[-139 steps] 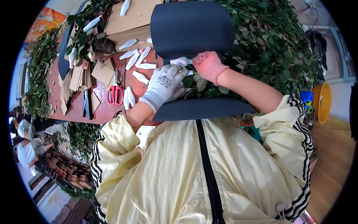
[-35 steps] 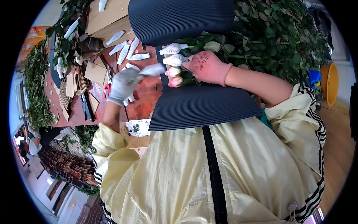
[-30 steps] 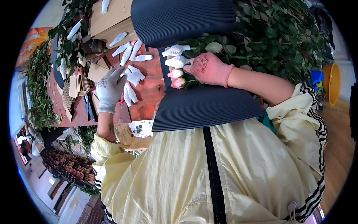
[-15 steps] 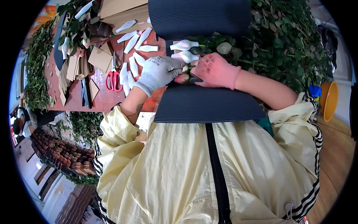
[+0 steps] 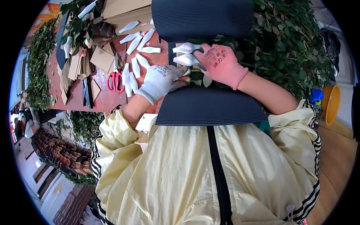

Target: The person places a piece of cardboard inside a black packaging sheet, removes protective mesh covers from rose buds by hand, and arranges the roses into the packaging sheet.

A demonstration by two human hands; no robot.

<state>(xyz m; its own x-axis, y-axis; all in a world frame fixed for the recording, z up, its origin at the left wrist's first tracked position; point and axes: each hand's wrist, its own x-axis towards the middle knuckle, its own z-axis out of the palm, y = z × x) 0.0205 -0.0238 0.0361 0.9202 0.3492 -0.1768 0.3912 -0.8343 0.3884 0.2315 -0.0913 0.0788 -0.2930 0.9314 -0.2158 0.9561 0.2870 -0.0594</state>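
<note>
Two roses in white net sleeves, an upper one (image 5: 186, 47) and a lower one (image 5: 185, 60), lie side by side between two black ribbed sheets, a far one (image 5: 202, 20) and a near one (image 5: 210, 107). My right hand (image 5: 221, 63), in a pink glove, has its thumb and fingers closed around the base of these sleeved heads, where the leafy stems begin. Just below, my left hand (image 5: 161, 79), in a whitish glove, is closed on a pink rose (image 5: 184, 78), mostly hidden by the fingers. Green leaves (image 5: 197, 77) show between the hands.
Loose white net sleeves (image 5: 150, 49) lie on the red table (image 5: 108, 101), beside red-handled scissors (image 5: 115, 79), a black-handled tool (image 5: 87, 93) and cardboard pieces (image 5: 102, 59). Foliage (image 5: 285, 48) is heaped at right. An orange basin (image 5: 330, 105) stands beyond; a person (image 5: 27, 125) is at far left.
My left hand carried a net sleeve, was over the loose sleeves at the left, then came back to the pink roses. My right hand has shifted up from the lower roses to the sleeved ones.
</note>
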